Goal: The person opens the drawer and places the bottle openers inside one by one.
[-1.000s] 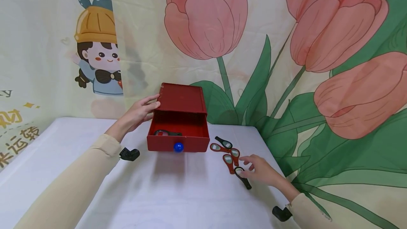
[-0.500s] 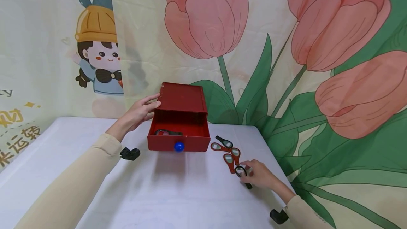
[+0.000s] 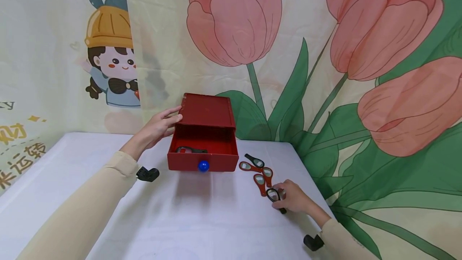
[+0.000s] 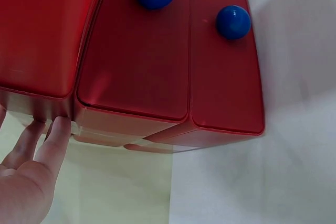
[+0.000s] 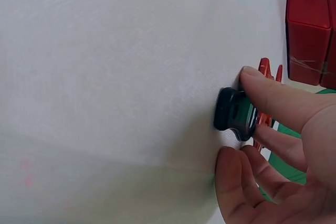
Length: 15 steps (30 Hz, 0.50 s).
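Note:
In the head view, a red drawer box (image 3: 207, 109) stands on the table with its upper drawer (image 3: 223, 163) pulled out by a blue knob. A black magnifying glass with red showing in its lens (image 3: 190, 150) lies inside. My left hand (image 3: 157, 125) rests straight fingers against the box's left side. At right, my right hand (image 3: 294, 198) pinches a black magnifying glass (image 3: 273, 195) between thumb and fingers, low over the table; in the right wrist view its dark handle end (image 5: 227, 108) shows between them.
Beside the drawer lie red magnifying glasses (image 3: 259, 182) and another black magnifying glass (image 3: 254, 160). Two closed lower drawers (image 4: 226, 72) with blue knobs show in the left wrist view. A white cloth covers the table (image 3: 202, 228); a tulip-printed backdrop (image 3: 234, 23) hangs behind.
My right hand has come slightly left and down, and its fingers have closed round the black magnifying glass. My left hand and the drawer box hold still.

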### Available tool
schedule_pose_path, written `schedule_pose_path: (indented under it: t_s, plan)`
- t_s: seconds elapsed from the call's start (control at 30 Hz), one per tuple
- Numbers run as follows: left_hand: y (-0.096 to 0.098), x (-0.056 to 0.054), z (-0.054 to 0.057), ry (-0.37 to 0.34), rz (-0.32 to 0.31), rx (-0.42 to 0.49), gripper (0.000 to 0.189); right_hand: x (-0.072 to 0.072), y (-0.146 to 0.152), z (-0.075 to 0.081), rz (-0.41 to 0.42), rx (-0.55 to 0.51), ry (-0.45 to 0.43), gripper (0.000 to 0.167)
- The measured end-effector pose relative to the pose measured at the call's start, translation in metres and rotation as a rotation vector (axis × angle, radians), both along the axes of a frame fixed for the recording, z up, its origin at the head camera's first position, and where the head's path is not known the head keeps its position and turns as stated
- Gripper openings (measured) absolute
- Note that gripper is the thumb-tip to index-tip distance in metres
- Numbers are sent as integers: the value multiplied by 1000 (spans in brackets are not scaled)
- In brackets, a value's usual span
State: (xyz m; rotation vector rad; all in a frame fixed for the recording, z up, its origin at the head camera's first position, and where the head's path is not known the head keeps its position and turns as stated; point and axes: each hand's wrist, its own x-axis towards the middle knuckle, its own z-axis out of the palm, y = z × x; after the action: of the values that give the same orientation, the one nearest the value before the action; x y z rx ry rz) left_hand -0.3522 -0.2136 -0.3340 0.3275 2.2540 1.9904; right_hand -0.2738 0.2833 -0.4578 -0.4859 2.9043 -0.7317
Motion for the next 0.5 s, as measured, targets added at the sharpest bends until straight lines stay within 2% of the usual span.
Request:
schedule_pose_path:
  t_s: [0.2, 0.33, 0.5]
  plan:
    - [0, 0, 0, -1, -2, 0, 72, -3, 3, 1, 45, 19, -14, 54]
    - [0, 0, 0, 1, -3, 3, 72, -4, 5, 4, 99, 0, -25, 53]
    - [-1, 0, -1, -3, -6, 15, 73, -4, 8, 8, 118, -21, -64, 52]
